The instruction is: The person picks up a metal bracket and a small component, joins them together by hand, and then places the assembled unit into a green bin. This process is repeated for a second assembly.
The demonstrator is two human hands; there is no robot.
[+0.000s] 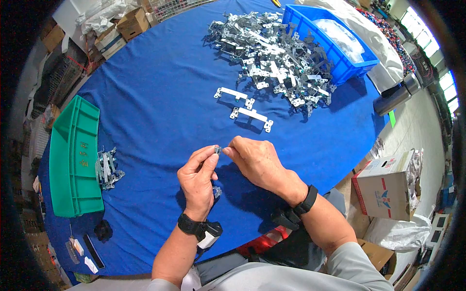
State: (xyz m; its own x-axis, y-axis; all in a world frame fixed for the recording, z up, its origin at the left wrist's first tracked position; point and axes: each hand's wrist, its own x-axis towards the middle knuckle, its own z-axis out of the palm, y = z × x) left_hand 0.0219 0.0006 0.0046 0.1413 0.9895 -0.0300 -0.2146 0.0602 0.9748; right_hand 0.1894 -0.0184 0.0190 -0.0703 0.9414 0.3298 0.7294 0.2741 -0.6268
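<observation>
A metal bracket [218, 150] is pinched between the thumb and fingers of my left hand [196, 175], its upper end showing at the fingertips and its lower end below the palm. Most of its length is hidden by the hand. The thumb and forefinger of my right hand [259, 162] press together at the bracket's upper end; whatever small part they may grip is hidden. Beyond my hands, two similar brackets, one nearer [252, 115] and one farther [234, 93], lie side by side on the blue cloth [160, 111].
A large heap of brackets [276, 53] spreads at the back, against a blue crate [347, 70]. On the left, a smaller bracket pile [108, 169] lies beside a green bin [65, 145]. A steel flask [397, 94] is at the right edge, with a carton [386, 186] below.
</observation>
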